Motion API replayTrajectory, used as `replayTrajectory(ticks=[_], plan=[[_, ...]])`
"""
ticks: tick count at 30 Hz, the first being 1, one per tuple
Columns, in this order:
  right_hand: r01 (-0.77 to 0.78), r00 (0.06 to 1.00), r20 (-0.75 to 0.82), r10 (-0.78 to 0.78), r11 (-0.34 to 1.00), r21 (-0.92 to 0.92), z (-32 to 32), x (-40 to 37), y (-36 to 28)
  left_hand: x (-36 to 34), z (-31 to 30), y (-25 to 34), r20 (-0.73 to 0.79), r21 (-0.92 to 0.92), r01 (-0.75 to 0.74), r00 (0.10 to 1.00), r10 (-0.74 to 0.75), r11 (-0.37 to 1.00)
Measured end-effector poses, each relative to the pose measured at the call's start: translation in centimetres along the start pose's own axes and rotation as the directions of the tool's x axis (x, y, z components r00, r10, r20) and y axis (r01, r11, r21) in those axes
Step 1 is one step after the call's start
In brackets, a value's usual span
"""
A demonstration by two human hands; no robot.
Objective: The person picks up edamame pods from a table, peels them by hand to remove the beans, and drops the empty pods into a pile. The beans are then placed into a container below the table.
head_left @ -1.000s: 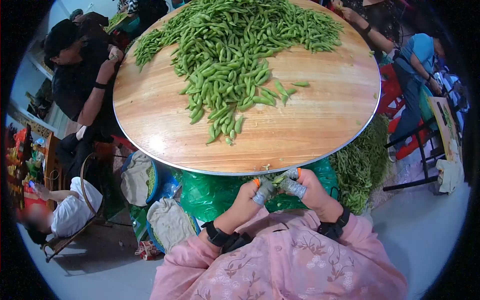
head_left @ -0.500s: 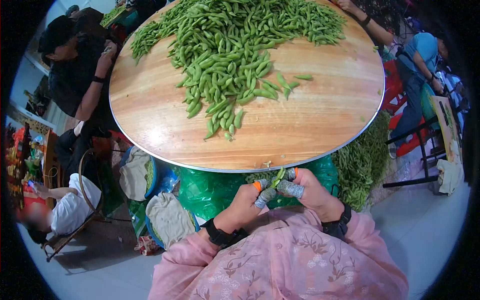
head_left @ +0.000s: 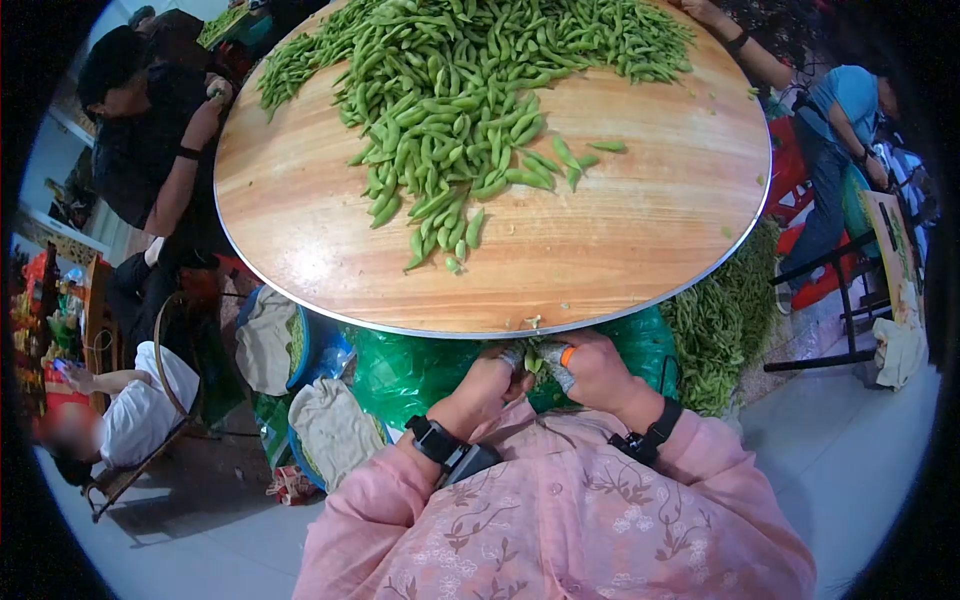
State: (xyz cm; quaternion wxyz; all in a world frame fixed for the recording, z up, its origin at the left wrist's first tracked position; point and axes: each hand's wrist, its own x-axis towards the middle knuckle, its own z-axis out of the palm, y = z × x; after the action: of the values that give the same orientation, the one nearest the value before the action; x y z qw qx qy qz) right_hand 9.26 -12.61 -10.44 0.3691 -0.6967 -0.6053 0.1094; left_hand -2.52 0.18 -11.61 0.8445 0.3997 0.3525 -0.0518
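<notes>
Just below the near rim of the round wooden table (head_left: pixel 600 255), my left hand (head_left: pixel 484 388) and my right hand (head_left: pixel 604 375) are closed close together. Between them shows a green soybean pod (head_left: pixel 532 358), pinched by the fingers of both hands; part of it is hidden. Grey wrapping covers some of my fingers, and an orange band circles one on the right. A large heap of soybean pods (head_left: pixel 440 130) covers the far half of the table, narrowing to a point toward me. Under my hands hangs a green plastic bag (head_left: pixel 395 375).
Left of the bag stand blue tubs with cloths (head_left: pixel 338 425) over them. A pile of green pods (head_left: pixel 715 340) lies on the floor at right. People sit around, one in black (head_left: pixel 135 150) at the table's left. A black-legged stand (head_left: pixel 850 310) is at far right.
My hands have turned, and the fingertips now point down and inward around the pod. The right hand has shifted slightly left. The heap on the table looks the same.
</notes>
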Motion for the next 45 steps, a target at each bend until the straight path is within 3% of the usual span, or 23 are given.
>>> replayTrajectory(ticks=[2, 3, 5, 9, 11, 12, 14, 18, 20, 21, 23, 27, 29, 30, 32, 36, 38, 40, 41, 42, 43, 44, 45], plan=[[-0.232, 0.972, 0.079, 0.221, 0.956, 0.180, 0.9, -0.4, 0.8, -0.1, 0.1, 0.5, 0.098, -0.016, 0.036, 0.995, -0.035, 0.999], [-0.232, 0.972, 0.079, 0.221, 0.956, 0.181, 1.2, -0.5, 1.3, -0.1, -0.1, 0.5, 0.097, -0.016, 0.037, 0.995, -0.036, 0.999], [-0.407, 0.913, 0.192, 0.361, 0.758, 0.510, 1.5, -0.6, 2.0, 0.1, -0.3, 0.2, 0.123, 0.018, 0.017, 0.992, -0.019, 1.000], [-0.471, 0.874, 0.237, 0.425, 0.622, 0.625, 1.1, -0.1, 1.8, 0.1, -0.1, 0.0, 0.053, 0.053, 0.035, 0.998, -0.038, 0.998], [-0.553, 0.813, 0.307, 0.495, 0.492, 0.672, 0.9, 0.2, 1.4, -0.2, 0.5, 0.6, 0.065, -0.089, 0.087, 0.995, -0.081, 0.992], [-0.553, 0.813, 0.307, 0.494, 0.492, 0.673, 1.1, 0.1, 1.6, -0.2, 0.4, 0.6, 0.064, -0.088, 0.086, 0.995, -0.081, 0.992], [-0.403, 0.912, 0.152, 0.381, 0.763, 0.505, 1.8, -0.2, 2.4, -0.3, 0.2, 0.5, 0.067, 0.110, -0.013, 0.998, 0.006, 0.994], [-0.278, 0.960, 0.091, 0.263, 0.898, 0.340, 2.5, -0.2, 2.4, 0.5, 0.4, 0.1, 0.066, 0.183, -0.099, 0.994, 0.088, 0.978], [-0.360, 0.910, 0.158, 0.382, 0.542, 0.760, 2.4, -0.1, 2.2, 0.4, 1.1, 0.0, -0.018, 0.085, -0.249, 0.968, 0.251, 0.965], [-0.358, 0.911, 0.157, 0.381, 0.543, 0.760, 2.1, 0.0, 2.1, 0.3, 0.8, 0.2, -0.017, 0.086, -0.250, 0.967, 0.252, 0.964], [-0.486, 0.838, 0.303, 0.454, 0.366, 0.794, 1.4, 0.0, 1.6, 0.1, -0.4, 0.5, 0.112, 0.221, -0.156, 0.985, 0.134, 0.963], [-0.557, 0.796, 0.380, 0.471, 0.327, 0.763, 0.9, 0.2, 1.5, 0.4, -0.9, 0.3, 0.153, 0.228, -0.150, 0.981, 0.117, 0.962], [-0.586, 0.779, 0.375, 0.503, 0.369, 0.721, 1.4, 0.0, 2.1, 0.0, -0.7, 1.0, 0.144, 0.459, -0.194, 0.979, 0.143, 0.867], [-0.583, 0.781, 0.373, 0.501, 0.372, 0.722, 1.7, -0.1, 2.1, 0.3, -0.8, 0.6, 0.145, 0.460, -0.198, 0.978, 0.147, 0.865], [-0.449, 0.863, 0.209, 0.460, 0.510, 0.733, 2.2, 0.0, 2.1, 1.6, -1.3, -0.8, 0.231, 0.324, -0.565, 0.825, 0.515, 0.759], [-0.476, 0.851, 0.274, 0.448, 0.436, 0.764, 1.6, 0.6, 1.6, 1.9, -1.6, -0.7, 0.228, 0.443, -0.617, 0.779, 0.584, 0.650], [-0.514, 0.797, 0.303, 0.522, 0.323, 0.795, 1.8, 0.3, 1.6, 1.7, -1.8, -0.7, 0.184, 0.432, -0.526, 0.846, 0.500, 0.733], [-0.502, 0.814, 0.268, 0.516, 0.390, 0.772, 1.8, 0.1, 1.7, 2.2, -2.7, -1.3, 0.151, 0.495, -0.502, 0.854, 0.498, 0.710], [-0.511, 0.798, 0.205, 0.567, 0.457, 0.728, 1.7, -0.4, 2.3, 2.3, -3.3, -1.7, 0.222, 0.799, -0.463, 0.820, 0.528, 0.383], [-0.523, 0.780, 0.137, 0.611, 0.517, 0.677, 1.3, -0.8, 2.8, 2.4, -3.6, -1.8, 0.302, 0.940, -0.340, 0.797, 0.523, -0.023], [-0.548, 0.735, 0.133, 0.665, 0.467, 0.693, -0.1, -1.1, 2.7, -0.3, -0.9, 0.9, 0.184, 0.980, -0.198, 0.925, 0.333, 0.009], [-0.569, 0.685, 0.130, 0.717, 0.415, 0.710, -1.9, -1.5, 2.6, -1.7, 0.1, 1.9, 0.186, 0.980, -0.199, 0.924, 0.334, 0.003], [-0.555, 0.719, 0.020, 0.695, 0.557, 0.619, -3.3, -2.6, 3.7, -2.6, 0.9, 2.6, 0.237, 0.969, -0.202, 0.925, 0.298, -0.144]])
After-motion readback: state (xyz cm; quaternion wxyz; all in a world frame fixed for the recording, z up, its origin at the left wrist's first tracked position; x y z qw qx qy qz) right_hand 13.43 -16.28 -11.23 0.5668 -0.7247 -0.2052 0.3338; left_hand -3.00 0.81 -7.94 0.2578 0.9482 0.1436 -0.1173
